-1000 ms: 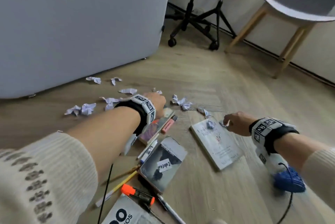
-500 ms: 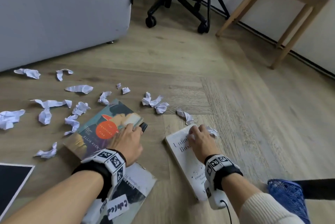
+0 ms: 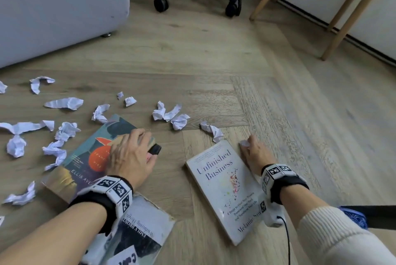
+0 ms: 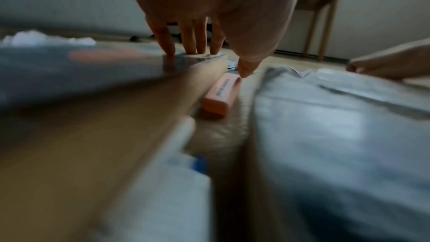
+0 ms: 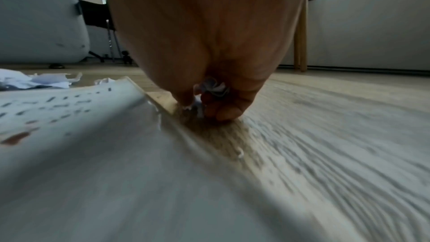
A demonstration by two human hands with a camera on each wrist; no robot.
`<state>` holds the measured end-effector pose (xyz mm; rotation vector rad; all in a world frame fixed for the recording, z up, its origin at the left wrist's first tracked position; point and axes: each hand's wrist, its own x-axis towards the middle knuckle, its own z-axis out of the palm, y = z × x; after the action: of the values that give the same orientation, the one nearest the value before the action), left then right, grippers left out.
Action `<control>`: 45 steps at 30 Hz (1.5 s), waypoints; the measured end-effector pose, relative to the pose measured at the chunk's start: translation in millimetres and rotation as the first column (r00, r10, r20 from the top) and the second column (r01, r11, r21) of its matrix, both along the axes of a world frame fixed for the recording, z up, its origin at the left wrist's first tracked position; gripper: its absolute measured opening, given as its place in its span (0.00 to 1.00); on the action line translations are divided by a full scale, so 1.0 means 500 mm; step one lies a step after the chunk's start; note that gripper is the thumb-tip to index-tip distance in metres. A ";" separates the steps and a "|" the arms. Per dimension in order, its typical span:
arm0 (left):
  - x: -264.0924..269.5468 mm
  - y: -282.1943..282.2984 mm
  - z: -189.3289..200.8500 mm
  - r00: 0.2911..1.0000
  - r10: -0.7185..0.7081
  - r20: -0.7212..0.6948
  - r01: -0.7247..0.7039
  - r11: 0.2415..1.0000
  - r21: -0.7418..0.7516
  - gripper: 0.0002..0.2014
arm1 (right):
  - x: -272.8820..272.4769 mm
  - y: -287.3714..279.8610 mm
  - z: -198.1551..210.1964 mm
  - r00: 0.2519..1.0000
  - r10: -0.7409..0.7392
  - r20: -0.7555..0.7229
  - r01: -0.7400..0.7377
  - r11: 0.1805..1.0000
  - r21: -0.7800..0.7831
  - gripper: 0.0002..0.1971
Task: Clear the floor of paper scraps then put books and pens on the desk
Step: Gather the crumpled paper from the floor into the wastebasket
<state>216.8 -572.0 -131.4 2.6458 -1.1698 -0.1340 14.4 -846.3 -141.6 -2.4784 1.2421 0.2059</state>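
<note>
We are on scrap clearing: our right hand (image 3: pixel 255 153) pinches a crumpled white paper scrap (image 5: pixel 215 87) at centre frame; left hand (image 3: pixel 130 155) spread on the teal paperback (image 3: pixel 85 153). Next, gather the scraps at left.

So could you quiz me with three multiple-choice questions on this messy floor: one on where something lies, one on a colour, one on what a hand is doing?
1. The white book lies: A) on the chair B) on the floor beside the right hand C) under the teal book.
2. The highlighter body is: A) green B) blue C) pink.
3. The right hand: A) pinches a paper scrap B) lies flat and empty C) holds a pen.

B: it lies flat on the planks.
C: the left wrist view shows it.
A: crumpled paper shows between the fingers.
</note>
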 end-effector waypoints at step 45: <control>0.205 0.218 0.020 0.952 0.305 -0.005 -0.300 0.940 0.161 0.38 | 0.391 0.259 -0.077 0.826 0.550 -0.121 -0.556 0.761 -0.334 0.19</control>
<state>319.2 -462.8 -121.6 2.9136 -0.7567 -0.2166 210.0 -716.6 -180.2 -3.1211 0.5349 0.1555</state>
